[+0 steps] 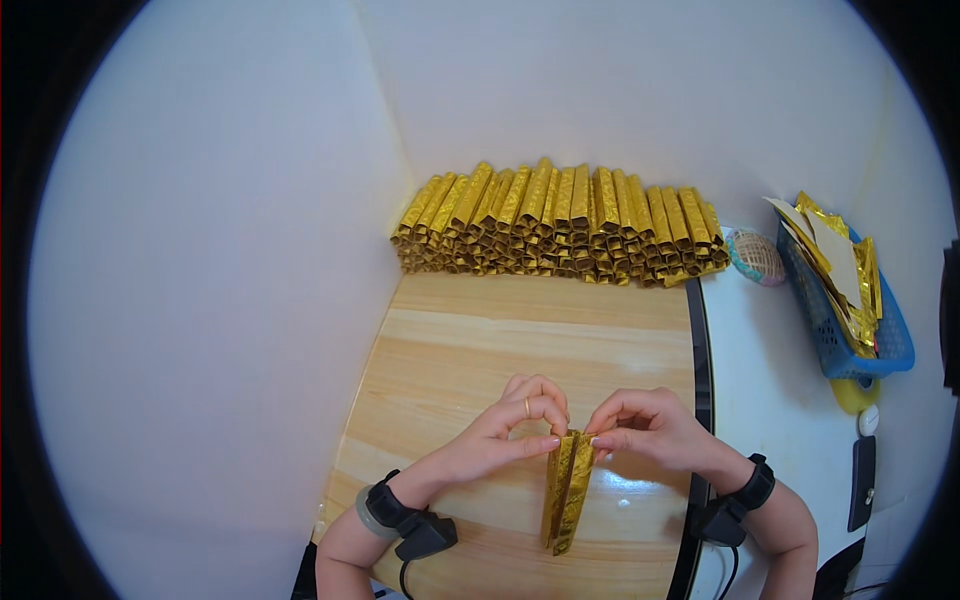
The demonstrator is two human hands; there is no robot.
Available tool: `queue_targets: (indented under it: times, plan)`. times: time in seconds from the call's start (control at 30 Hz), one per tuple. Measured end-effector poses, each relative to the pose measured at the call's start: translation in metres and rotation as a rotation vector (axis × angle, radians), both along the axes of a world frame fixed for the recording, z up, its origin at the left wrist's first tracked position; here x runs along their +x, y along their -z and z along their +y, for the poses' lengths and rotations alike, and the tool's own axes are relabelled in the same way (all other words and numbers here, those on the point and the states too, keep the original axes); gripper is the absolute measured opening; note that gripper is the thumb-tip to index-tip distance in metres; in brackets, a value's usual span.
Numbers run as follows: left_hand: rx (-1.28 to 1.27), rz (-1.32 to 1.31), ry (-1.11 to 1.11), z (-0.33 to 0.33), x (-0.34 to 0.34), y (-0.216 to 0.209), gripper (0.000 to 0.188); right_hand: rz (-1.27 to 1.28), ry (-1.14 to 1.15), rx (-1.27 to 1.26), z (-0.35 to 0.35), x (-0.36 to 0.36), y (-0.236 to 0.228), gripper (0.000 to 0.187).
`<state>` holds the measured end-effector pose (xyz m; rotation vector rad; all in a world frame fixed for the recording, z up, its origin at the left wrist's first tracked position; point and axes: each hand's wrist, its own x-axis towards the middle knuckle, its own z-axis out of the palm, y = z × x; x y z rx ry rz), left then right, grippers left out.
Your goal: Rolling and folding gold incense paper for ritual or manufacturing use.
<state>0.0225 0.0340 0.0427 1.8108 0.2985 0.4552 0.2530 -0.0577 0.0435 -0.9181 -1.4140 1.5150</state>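
Between my two hands stands a folded piece of gold foil paper, long and narrow, with a dark gap running down its length. My left hand, a ring on one finger, pinches its upper left edge between thumb and fingers. At the upper right edge, my right hand pinches it the same way. The paper's lower end points toward me, just above the wooden table. Each wrist carries a black strap with a small device.
Along the back wall lies a stack of gold paper tubes. Right of it sit a small woven basket and a blue plastic basket holding gold and white sheets. A yellow round object and a dark flat object lie nearer me.
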Motion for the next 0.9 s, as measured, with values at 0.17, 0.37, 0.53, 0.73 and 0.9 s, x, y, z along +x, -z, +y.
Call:
queue_targets:
  times: [0.17,0.37,0.53,0.73,0.9]
  plan:
    - [-0.009,-0.007,0.019,-0.002,0.001,-0.003,0.007,-0.001,0.008,-0.018,0.000,0.000,0.001,0.013]
    - [0.004,0.008,0.024,-0.002,0.001,-0.005,0.007,0.024,-0.004,-0.007,0.000,-0.001,0.001,0.014]
    - [0.019,0.010,0.027,-0.002,0.002,-0.005,0.008,-0.025,-0.008,0.007,0.000,-0.004,-0.001,0.014]
    - [0.066,0.003,-0.023,-0.003,0.004,0.003,0.013,-0.128,0.019,0.045,-0.002,-0.005,-0.005,0.014]
    - [0.011,-0.029,-0.052,-0.003,0.004,0.007,0.015,-0.156,0.018,0.022,-0.001,-0.005,-0.007,0.014]
